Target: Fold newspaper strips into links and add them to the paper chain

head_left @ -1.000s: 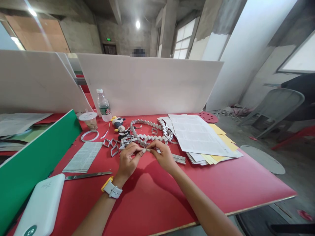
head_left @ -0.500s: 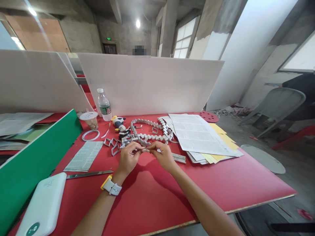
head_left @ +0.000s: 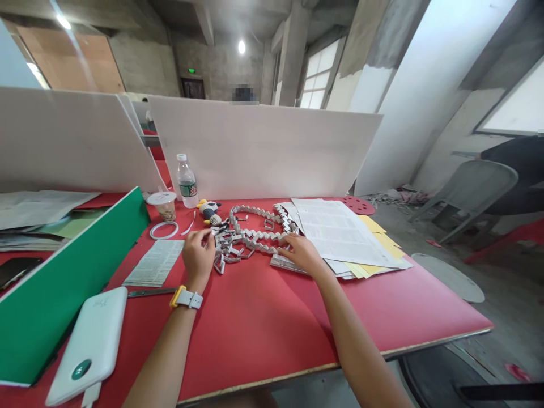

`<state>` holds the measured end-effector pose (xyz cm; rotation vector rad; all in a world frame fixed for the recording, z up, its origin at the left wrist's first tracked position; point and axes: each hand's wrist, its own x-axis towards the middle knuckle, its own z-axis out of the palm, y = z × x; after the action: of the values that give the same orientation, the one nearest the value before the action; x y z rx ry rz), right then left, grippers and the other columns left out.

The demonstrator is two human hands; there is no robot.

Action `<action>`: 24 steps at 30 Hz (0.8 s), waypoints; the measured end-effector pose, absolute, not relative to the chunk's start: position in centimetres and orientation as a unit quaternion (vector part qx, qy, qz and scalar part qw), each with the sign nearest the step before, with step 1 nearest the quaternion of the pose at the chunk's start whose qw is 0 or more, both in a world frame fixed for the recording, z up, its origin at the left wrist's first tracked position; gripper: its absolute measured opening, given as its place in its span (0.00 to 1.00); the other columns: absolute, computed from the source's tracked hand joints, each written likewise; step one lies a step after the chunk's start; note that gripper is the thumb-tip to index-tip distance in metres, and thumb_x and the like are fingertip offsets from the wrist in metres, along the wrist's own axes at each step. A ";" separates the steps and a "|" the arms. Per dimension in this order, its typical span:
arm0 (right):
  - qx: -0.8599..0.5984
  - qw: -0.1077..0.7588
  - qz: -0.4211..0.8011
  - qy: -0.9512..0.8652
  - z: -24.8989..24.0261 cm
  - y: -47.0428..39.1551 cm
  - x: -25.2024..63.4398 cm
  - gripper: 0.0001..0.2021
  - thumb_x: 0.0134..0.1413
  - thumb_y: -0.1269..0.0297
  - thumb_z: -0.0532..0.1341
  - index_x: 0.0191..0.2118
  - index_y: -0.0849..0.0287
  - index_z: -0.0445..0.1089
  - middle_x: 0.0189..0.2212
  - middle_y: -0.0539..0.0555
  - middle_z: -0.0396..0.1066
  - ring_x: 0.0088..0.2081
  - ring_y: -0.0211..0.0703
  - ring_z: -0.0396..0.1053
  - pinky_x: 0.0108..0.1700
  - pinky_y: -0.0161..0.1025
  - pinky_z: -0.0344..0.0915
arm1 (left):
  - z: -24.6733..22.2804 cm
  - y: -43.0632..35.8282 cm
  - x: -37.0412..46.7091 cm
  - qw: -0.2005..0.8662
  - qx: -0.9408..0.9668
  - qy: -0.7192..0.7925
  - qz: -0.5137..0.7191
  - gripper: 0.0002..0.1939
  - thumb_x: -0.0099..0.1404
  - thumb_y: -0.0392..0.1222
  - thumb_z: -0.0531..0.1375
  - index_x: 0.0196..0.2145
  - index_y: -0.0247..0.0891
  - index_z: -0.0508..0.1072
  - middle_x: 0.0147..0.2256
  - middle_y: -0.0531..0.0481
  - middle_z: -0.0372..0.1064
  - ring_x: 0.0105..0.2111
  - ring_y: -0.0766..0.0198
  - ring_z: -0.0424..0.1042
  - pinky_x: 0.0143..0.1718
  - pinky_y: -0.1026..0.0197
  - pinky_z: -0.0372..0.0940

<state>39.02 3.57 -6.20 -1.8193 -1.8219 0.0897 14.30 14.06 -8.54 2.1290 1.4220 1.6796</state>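
Workshop-type rm: bare concrete walls (head_left: 229,71), worktable (head_left: 255,334).

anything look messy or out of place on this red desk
Yellow sheets jut out askew from under the white sheets at the right, and folded pieces lie jumbled beside the zigzag chain. No spill shows.

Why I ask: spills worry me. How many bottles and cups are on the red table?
2: the bottle before the white panel, and the lidded cup left of it.

Left hand (head_left: 199,255) upright, fingers curled; right hand (head_left: 301,253) palm down, fingers loose.
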 end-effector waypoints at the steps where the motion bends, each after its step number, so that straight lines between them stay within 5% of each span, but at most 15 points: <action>1: -0.689 0.234 0.038 -0.685 -6.0 3.3 39.6 0.06 0.47 0.63 0.64 0.32 0.59 0.72 0.33 0.55 0.70 0.34 0.43 0.66 0.35 0.36 0.59 | -8.6 14.4 13.8 0.014 0.671 0.490 0.556 0.10 0.59 0.39 0.56 0.36 0.35 0.75 0.33 0.42 0.68 0.37 0.54 0.67 0.41 0.52 0.63; 6: -0.704 0.120 0.069 -0.697 -6.2 2.8 40.1 0.10 0.34 0.63 0.70 0.27 0.58 0.72 0.27 0.53 0.69 0.30 0.42 0.66 0.28 0.33 0.55 | -8.6 14.4 13.5 -0.057 0.634 0.524 0.566 0.19 0.57 0.39 0.58 0.47 0.33 0.70 0.46 0.34 0.59 0.49 0.46 0.60 0.50 0.44 0.57; 11: -0.699 0.127 0.051 -0.702 -6.7 3.2 39.4 0.06 0.40 0.77 0.62 0.24 0.58 0.72 0.26 0.54 0.71 0.28 0.42 0.67 0.27 0.34 0.54 | -8.9 12.7 15.8 -0.033 0.722 0.432 0.540 0.14 0.60 0.34 0.54 0.43 0.36 0.72 0.43 0.40 0.61 0.46 0.53 0.62 0.49 0.49 0.60; 17: -0.694 0.158 0.027 -0.701 -6.3 3.6 39.2 0.11 0.46 0.76 0.56 0.27 0.57 0.75 0.30 0.54 0.73 0.33 0.43 0.68 0.34 0.35 0.59 | -9.6 11.4 17.6 0.052 0.813 0.334 0.474 0.12 0.60 0.32 0.54 0.40 0.37 0.73 0.41 0.43 0.63 0.44 0.57 0.65 0.48 0.52 0.63; 24: -0.642 0.376 0.045 -0.666 -6.2 3.9 37.4 0.08 0.53 0.66 0.55 0.31 0.58 0.71 0.28 0.54 0.71 0.29 0.43 0.68 0.34 0.39 0.62 | -9.1 10.3 18.2 0.314 0.816 0.271 0.404 0.11 0.62 0.39 0.55 0.42 0.38 0.71 0.39 0.46 0.72 0.39 0.61 0.72 0.40 0.57 0.68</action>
<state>37.40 3.87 -6.20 -1.6433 -1.7050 0.1153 18.17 10.34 -9.14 2.1506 0.7139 1.0638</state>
